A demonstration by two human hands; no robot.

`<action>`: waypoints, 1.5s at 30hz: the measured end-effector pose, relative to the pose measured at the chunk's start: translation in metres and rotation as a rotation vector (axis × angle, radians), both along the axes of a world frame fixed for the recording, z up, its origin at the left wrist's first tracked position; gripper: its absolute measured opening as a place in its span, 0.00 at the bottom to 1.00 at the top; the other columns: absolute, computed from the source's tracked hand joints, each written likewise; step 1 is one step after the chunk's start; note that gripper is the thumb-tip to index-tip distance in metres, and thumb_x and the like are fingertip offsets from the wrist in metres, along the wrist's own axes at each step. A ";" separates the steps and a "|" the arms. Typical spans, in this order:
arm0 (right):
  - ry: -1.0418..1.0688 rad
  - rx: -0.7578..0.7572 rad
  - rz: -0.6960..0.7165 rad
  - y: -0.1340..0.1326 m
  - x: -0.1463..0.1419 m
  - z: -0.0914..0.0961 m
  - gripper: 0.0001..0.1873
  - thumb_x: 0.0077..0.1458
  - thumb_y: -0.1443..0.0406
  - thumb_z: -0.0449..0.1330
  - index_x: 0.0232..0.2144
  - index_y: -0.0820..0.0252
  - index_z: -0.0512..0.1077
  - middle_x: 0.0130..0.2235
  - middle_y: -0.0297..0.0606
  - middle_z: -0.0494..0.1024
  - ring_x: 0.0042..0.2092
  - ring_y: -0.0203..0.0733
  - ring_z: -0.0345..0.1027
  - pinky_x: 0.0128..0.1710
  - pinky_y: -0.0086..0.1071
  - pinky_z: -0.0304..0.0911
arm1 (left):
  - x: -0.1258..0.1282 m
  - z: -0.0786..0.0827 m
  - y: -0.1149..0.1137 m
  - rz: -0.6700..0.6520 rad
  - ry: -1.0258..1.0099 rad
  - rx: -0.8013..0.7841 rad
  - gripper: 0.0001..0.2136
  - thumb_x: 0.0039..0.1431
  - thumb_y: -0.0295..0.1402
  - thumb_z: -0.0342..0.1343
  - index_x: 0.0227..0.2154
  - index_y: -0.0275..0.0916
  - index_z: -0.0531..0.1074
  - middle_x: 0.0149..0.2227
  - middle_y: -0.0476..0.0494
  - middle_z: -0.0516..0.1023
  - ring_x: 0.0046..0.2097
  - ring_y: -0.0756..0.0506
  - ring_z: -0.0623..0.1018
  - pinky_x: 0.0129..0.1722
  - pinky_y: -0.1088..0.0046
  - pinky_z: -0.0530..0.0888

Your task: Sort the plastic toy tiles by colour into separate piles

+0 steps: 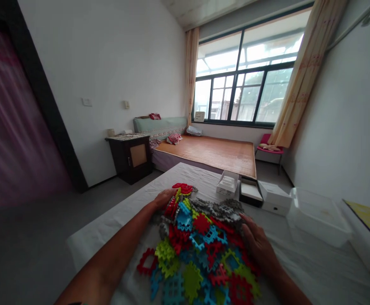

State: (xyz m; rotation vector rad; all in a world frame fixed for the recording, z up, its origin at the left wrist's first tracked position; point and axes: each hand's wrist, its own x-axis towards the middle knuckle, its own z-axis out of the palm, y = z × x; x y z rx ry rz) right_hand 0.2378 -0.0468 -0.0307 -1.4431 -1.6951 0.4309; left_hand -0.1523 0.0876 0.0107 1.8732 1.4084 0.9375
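Observation:
A heap of toothed plastic tiles in red, blue, green and grey lies on a white-covered table. My left hand rests against the left side of the heap, fingers curled on the tiles near a red piece. On the right side of the heap lies my right hand, fingers spread flat over the tiles. Both forearms reach in from the bottom edge. One red square frame tile sits apart at the heap's lower left.
Small white boxes and a dark box stand behind the heap. A clear plastic bin and a yellow-topped box are at the right. Beyond the table are a bed, a dark nightstand and a window.

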 end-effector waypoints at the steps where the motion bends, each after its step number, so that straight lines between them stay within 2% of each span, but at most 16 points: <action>1: -0.051 0.028 0.035 -0.003 -0.003 0.001 0.27 0.58 0.50 0.48 0.56 0.50 0.64 0.59 0.38 0.66 0.60 0.47 0.55 0.60 0.47 0.51 | 0.011 -0.002 -0.001 -0.063 -0.011 -0.001 0.27 0.58 0.54 0.44 0.47 0.39 0.74 0.52 0.45 0.75 0.57 0.40 0.69 0.59 0.67 0.61; 5: -0.209 0.081 0.055 -0.011 -0.008 0.006 0.25 0.56 0.50 0.51 0.54 0.49 0.67 0.59 0.39 0.65 0.59 0.50 0.56 0.59 0.47 0.53 | 0.053 -0.003 -0.007 -0.269 -0.045 -0.014 0.30 0.59 0.55 0.40 0.50 0.37 0.72 0.54 0.44 0.73 0.56 0.41 0.70 0.58 0.67 0.62; 12: -0.287 0.014 0.011 -0.020 0.009 0.015 0.26 0.54 0.48 0.53 0.52 0.50 0.70 0.57 0.40 0.67 0.57 0.50 0.59 0.56 0.46 0.56 | 0.100 0.004 -0.031 -0.380 -0.068 -0.021 0.28 0.59 0.54 0.43 0.51 0.39 0.72 0.54 0.44 0.73 0.57 0.41 0.69 0.59 0.64 0.62; 17: -0.272 -0.030 0.008 -0.038 0.044 0.012 0.27 0.54 0.48 0.52 0.52 0.52 0.70 0.56 0.41 0.69 0.57 0.48 0.60 0.57 0.44 0.55 | 0.138 0.007 -0.043 -0.454 -0.037 -0.022 0.26 0.59 0.53 0.44 0.49 0.39 0.73 0.52 0.47 0.75 0.55 0.41 0.70 0.57 0.66 0.64; 21: -0.226 -0.032 -0.087 -0.053 0.080 0.004 0.27 0.55 0.49 0.51 0.51 0.56 0.70 0.54 0.42 0.71 0.57 0.49 0.61 0.58 0.44 0.54 | 0.174 0.007 -0.048 -0.500 0.004 -0.030 0.25 0.59 0.52 0.45 0.48 0.40 0.74 0.50 0.49 0.77 0.53 0.41 0.73 0.54 0.66 0.67; 26: -0.152 -0.044 -0.177 -0.073 0.119 -0.004 0.28 0.55 0.48 0.47 0.48 0.58 0.72 0.51 0.42 0.74 0.55 0.49 0.63 0.58 0.44 0.54 | 0.222 0.010 -0.053 -0.576 0.045 -0.014 0.24 0.60 0.50 0.45 0.48 0.38 0.74 0.49 0.46 0.77 0.51 0.41 0.74 0.52 0.66 0.69; 29: -0.101 -0.059 -0.230 -0.086 0.134 -0.010 0.28 0.55 0.47 0.46 0.47 0.57 0.72 0.50 0.41 0.75 0.54 0.49 0.64 0.58 0.42 0.55 | 0.254 0.018 -0.063 -0.629 0.076 0.014 0.22 0.58 0.47 0.50 0.48 0.38 0.74 0.47 0.44 0.78 0.49 0.41 0.75 0.51 0.67 0.69; 32: -0.043 -0.071 -0.309 -0.094 0.144 -0.017 0.29 0.56 0.47 0.44 0.46 0.57 0.72 0.50 0.41 0.75 0.54 0.49 0.64 0.58 0.42 0.55 | 0.286 0.033 -0.081 -0.716 0.129 0.078 0.19 0.56 0.43 0.55 0.48 0.40 0.74 0.48 0.44 0.78 0.49 0.41 0.75 0.51 0.68 0.68; 34: -0.008 -0.082 -0.336 -0.095 0.149 -0.021 0.30 0.56 0.47 0.42 0.46 0.56 0.73 0.49 0.41 0.76 0.54 0.49 0.64 0.58 0.42 0.54 | 0.300 0.045 -0.091 -0.862 0.212 0.231 0.18 0.56 0.42 0.55 0.47 0.40 0.75 0.50 0.41 0.76 0.52 0.41 0.73 0.54 0.67 0.66; 35: 0.003 -0.090 -0.326 -0.095 0.151 -0.024 0.29 0.57 0.47 0.42 0.46 0.56 0.72 0.49 0.40 0.76 0.54 0.49 0.64 0.59 0.42 0.54 | 0.303 0.052 -0.092 -0.880 0.240 0.296 0.18 0.56 0.42 0.55 0.47 0.42 0.75 0.52 0.42 0.74 0.54 0.40 0.72 0.55 0.67 0.65; 37: 0.011 -0.101 -0.296 -0.095 0.156 -0.029 0.29 0.57 0.48 0.42 0.46 0.55 0.72 0.50 0.39 0.75 0.55 0.49 0.64 0.59 0.42 0.54 | 0.292 0.066 -0.085 -0.810 0.290 0.363 0.16 0.57 0.44 0.54 0.47 0.47 0.74 0.54 0.46 0.72 0.56 0.42 0.69 0.57 0.69 0.64; 39: 0.015 -0.103 -0.296 -0.095 0.161 -0.032 0.28 0.56 0.48 0.43 0.46 0.54 0.73 0.50 0.39 0.76 0.54 0.49 0.65 0.58 0.42 0.55 | 0.260 0.078 -0.066 -0.620 0.326 0.345 0.15 0.60 0.44 0.51 0.47 0.50 0.74 0.54 0.48 0.72 0.56 0.44 0.69 0.56 0.71 0.64; 41: 0.018 -0.095 -0.305 -0.094 0.166 -0.034 0.28 0.53 0.47 0.44 0.43 0.53 0.75 0.49 0.39 0.76 0.53 0.51 0.66 0.56 0.42 0.59 | 0.211 0.084 -0.038 -0.432 0.341 0.325 0.16 0.65 0.41 0.45 0.47 0.42 0.73 0.54 0.42 0.71 0.57 0.42 0.68 0.58 0.64 0.63; 43: 0.022 -0.089 -0.297 -0.091 0.170 -0.032 0.27 0.51 0.46 0.46 0.40 0.51 0.76 0.47 0.39 0.77 0.51 0.52 0.68 0.52 0.42 0.64 | 0.157 0.083 -0.010 -0.256 0.372 0.282 0.15 0.63 0.38 0.51 0.49 0.37 0.68 0.53 0.40 0.70 0.53 0.40 0.70 0.52 0.54 0.68; 45: 0.029 -0.095 -0.282 -0.087 0.174 -0.030 0.27 0.48 0.46 0.47 0.38 0.51 0.77 0.45 0.40 0.78 0.49 0.53 0.70 0.49 0.42 0.66 | 0.111 0.075 0.013 -0.153 0.404 0.229 0.13 0.63 0.36 0.51 0.48 0.40 0.68 0.52 0.40 0.69 0.48 0.44 0.73 0.47 0.60 0.72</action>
